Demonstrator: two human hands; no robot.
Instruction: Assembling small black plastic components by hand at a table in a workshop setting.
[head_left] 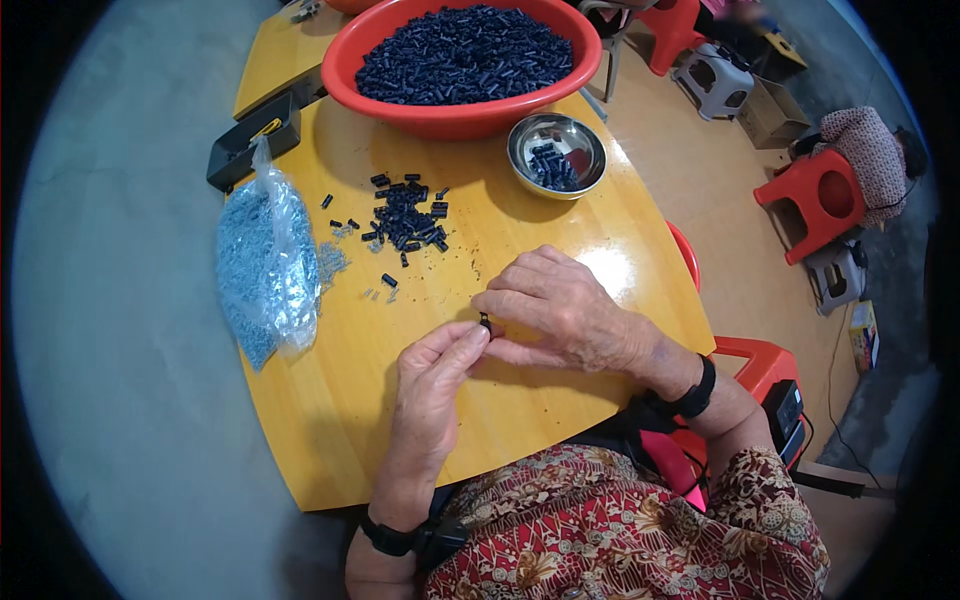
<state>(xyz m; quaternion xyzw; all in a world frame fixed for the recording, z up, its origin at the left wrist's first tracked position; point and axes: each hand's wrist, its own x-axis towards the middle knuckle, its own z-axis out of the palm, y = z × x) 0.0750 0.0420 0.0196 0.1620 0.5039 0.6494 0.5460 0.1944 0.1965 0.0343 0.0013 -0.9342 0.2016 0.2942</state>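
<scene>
Small black cylindrical part (485, 322) pinched between fingers (470, 345) of left hand (432, 385) and right hand (560, 310), just above yellow wooden worktop (560, 240). Both wrists resting low, banded black. Beyond: loose pile of black parts (405, 220), clear plastic bag (265, 265), shiny steel bowl (557, 152), red plastic basin (460, 115).
</scene>
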